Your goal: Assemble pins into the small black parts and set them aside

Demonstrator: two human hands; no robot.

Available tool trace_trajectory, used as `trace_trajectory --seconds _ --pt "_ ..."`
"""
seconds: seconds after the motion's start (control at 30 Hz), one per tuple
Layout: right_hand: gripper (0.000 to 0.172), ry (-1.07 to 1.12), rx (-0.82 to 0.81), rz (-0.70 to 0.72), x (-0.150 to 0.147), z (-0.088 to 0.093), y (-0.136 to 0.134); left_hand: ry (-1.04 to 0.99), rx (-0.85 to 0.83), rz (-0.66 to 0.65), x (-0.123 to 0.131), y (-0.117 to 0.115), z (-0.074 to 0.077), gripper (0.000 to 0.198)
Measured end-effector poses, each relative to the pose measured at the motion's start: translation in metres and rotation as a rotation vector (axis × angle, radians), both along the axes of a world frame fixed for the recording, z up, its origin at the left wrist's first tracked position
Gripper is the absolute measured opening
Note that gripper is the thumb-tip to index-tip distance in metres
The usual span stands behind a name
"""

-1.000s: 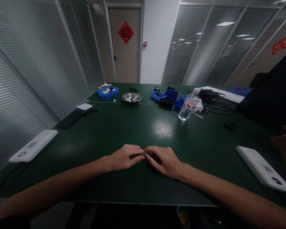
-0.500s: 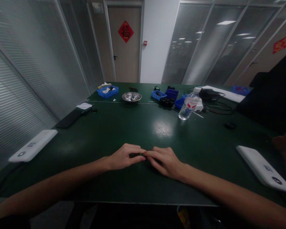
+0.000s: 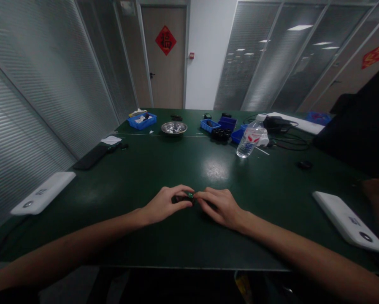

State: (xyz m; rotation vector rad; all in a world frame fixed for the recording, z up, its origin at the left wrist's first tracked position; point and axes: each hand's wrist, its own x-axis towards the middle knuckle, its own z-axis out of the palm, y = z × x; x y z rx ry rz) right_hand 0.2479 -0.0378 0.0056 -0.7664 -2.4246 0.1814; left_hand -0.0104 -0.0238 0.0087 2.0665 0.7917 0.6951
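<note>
Near the front of the dark green table [image 3: 139, 245], my left hand [image 3: 161, 206] grips a small dark piece with a bright green part [image 3: 190, 195] between thumb and fingers. The fingertips of my right hand [image 3: 223, 206] meet its right end, thumb and forefinger close together. Most of the piece is covered by the fingers, and its exact kind is too small and dark to make out.
Beyond the hands stand a metal bowl [image 3: 174, 128], a blue basket [image 3: 142, 121], blue bins [image 3: 227, 123] and a water bottle [image 3: 250, 137]. White power banks lie left [image 3: 45, 192] and right [image 3: 349, 221]. Another person's hand [image 3: 377, 188] is at the right edge.
Both hands have risen slightly in the picture. My left forefinger has lifted away from the thumb, so more of the green part shows between them.
</note>
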Motion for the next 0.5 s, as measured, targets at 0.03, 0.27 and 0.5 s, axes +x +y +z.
trace_trajectory --seconds 0.03,0.27,0.5 --pt "0.026 -0.01 -0.006 -0.006 0.001 0.0 0.002 0.026 -0.001 0.02 -0.001 0.002 0.0 0.036" --pt "0.03 -0.195 -0.053 -0.041 0.009 -0.003 0.016 0.138 0.203 0.009 -0.011 0.014 -0.006 0.018" --pt "0.043 -0.489 0.079 -0.055 0.008 0.0 0.018 0.161 0.219 0.001 -0.01 0.014 -0.01 0.017"
